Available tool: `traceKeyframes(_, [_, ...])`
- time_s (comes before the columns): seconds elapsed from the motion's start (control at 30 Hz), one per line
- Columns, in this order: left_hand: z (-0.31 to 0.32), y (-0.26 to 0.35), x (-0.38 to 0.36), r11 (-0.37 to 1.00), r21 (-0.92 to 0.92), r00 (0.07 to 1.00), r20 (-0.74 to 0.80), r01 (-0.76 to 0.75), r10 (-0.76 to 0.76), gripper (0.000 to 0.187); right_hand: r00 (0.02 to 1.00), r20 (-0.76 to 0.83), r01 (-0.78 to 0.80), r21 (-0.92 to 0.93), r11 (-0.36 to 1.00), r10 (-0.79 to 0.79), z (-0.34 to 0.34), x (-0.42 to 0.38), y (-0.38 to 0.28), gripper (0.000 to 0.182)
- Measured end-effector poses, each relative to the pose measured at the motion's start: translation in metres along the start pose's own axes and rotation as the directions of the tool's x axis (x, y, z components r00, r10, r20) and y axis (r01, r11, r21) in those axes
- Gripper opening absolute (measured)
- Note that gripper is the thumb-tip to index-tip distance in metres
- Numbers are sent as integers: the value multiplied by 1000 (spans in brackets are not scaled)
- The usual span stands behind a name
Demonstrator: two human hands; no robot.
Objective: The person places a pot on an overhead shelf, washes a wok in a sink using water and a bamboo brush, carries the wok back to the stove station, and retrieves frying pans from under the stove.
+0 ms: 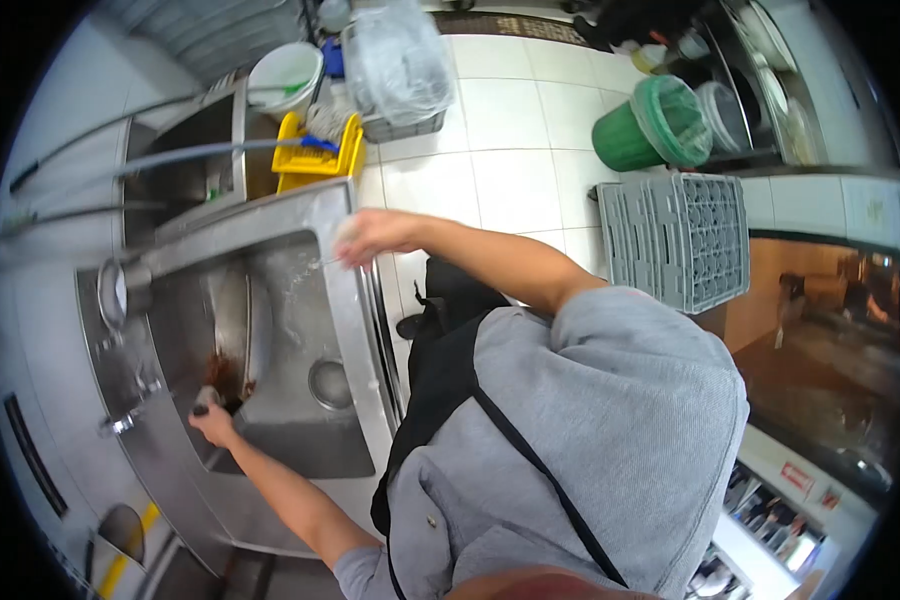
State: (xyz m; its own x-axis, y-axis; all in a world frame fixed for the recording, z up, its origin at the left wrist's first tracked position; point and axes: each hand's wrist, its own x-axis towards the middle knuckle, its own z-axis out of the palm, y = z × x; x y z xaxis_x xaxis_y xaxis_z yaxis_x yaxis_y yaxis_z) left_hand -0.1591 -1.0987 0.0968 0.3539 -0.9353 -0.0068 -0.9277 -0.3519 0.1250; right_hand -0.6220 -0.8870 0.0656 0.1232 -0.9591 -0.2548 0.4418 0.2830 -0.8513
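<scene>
My left hand (213, 422) reaches into the far lower corner of the steel sink (292, 435), its fingers closed at the edge of a tilted metal pan (259, 318). Reddish-brown residue (228, 372) clings near that hand, and a small dark end shows at its fingers. My right hand (375, 236) is raised over the sink's near rim, at the upper corner. Motion smears its fingers, and a pale patch shows at their tips; I cannot tell whether they hold anything. The round drain (330, 385) lies between the pan and the near rim.
A tap (130, 415) is mounted behind the sink. Beside the sink stand a yellow bin (345, 155), a white bucket (286, 75) and a crate with a plastic bag (395, 65). Grey racks (675, 240) and a green bin (638, 130) stand behind me on the tiled floor.
</scene>
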Motion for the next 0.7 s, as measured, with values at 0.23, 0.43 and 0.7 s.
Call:
traceKeyframes(0.23, [2,6,-9,999,17,999,-44,32,-31,71,396,-916,53,-42,998,-60,-348,-309,-23,11])
traceKeyframes(0.43, [4,27,-25,996,34,992,-98,80,-77,76,-236,-951,565,31,824,198,-456,-495,-96,28])
traceKeyframes(0.7, [36,7,-35,998,66,992,-129,5,4,79,224,-928,-464,-371,805,-299,-398,-247,-67,9])
